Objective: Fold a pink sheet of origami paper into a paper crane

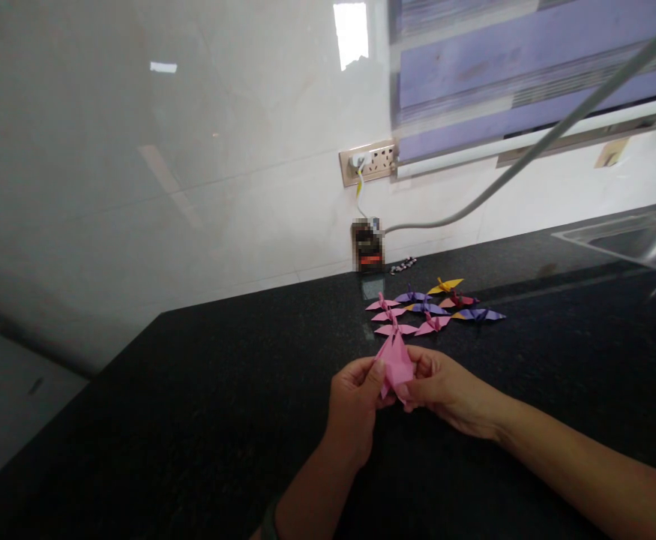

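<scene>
A partly folded sheet of pink origami paper [397, 363] is held up between both hands, its pointed tips toward the wall. My left hand [355, 397] pinches its left edge, thumb on top. On the other side, my right hand [445, 386] grips the lower right edge between thumb and fingers. Just beyond the paper stand several folded paper cranes in rows: pink cranes [388, 316] at the left, purple cranes [426, 308] in the middle, a red crane [459, 300] and a yellow crane [445, 286] farther back.
All this rests on a black countertop [238, 375] against a white tiled wall. At the back are a pixelated dark box [368, 247] with a grey cable [451, 220], and a small chain [403, 265]. A socket strip [368, 161] is on the wall. A metal sink [631, 236] lies at right.
</scene>
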A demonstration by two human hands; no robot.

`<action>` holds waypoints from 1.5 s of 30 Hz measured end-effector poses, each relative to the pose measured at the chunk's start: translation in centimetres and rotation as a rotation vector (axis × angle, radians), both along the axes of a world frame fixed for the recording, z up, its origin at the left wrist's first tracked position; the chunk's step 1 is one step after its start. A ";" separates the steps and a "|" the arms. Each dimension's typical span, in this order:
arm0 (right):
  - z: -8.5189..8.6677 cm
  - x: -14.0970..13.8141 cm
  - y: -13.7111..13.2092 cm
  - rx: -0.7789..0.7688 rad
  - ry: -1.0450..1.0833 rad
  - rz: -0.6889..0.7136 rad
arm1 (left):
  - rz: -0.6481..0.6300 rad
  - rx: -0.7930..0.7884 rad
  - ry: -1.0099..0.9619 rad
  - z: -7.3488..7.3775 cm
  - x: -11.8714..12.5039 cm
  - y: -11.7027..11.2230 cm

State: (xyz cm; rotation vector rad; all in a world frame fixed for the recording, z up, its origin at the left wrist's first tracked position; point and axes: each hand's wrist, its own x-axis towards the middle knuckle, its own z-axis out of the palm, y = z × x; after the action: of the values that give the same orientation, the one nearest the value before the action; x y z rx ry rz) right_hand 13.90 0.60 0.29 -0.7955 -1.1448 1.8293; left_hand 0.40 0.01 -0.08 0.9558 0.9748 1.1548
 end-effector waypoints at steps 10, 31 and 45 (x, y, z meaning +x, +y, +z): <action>-0.1 0.1 0.1 0.164 -0.253 -0.085 | -0.038 -0.051 0.060 0.4 0.0 -0.2; -0.3 0.2 0.2 0.263 -0.394 -0.256 | -0.033 0.025 0.177 0.6 0.2 0.1; -0.9 0.5 0.2 0.535 -0.598 -0.368 | 0.085 0.215 0.417 -0.3 -0.7 0.6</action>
State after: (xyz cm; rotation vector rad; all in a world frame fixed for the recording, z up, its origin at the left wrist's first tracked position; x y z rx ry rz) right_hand 14.35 0.82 -0.63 -1.1648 -1.6339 0.9268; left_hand -0.27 0.63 -0.35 1.3754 1.2484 1.1712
